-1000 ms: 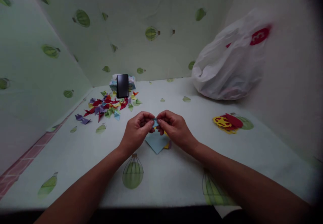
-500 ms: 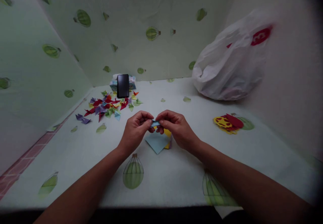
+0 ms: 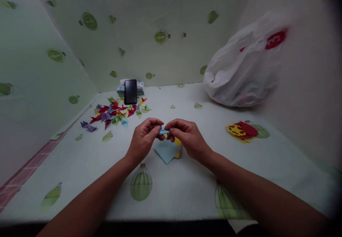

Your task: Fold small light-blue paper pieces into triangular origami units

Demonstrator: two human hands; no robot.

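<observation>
Between my fingertips is a small folded piece of blue paper. My left hand pinches its left end with thumb and fingers. At the other end my right hand grips it the same way, and the fingers hide part of the folds. Just below, on the table, lies a stack of square paper sheets, a light blue sheet on top with a yellow sheet and a purple edge showing beneath.
Many folded paper cranes in several colours lie at the back left. Behind them a black phone leans on a tissue pack. A white plastic bag stands at the back right, with red and yellow cut-outs in front.
A small light blue flap now stands up at the top of the folded paper, where a darker edge showed before. Both hands stay in nearly the same place.
</observation>
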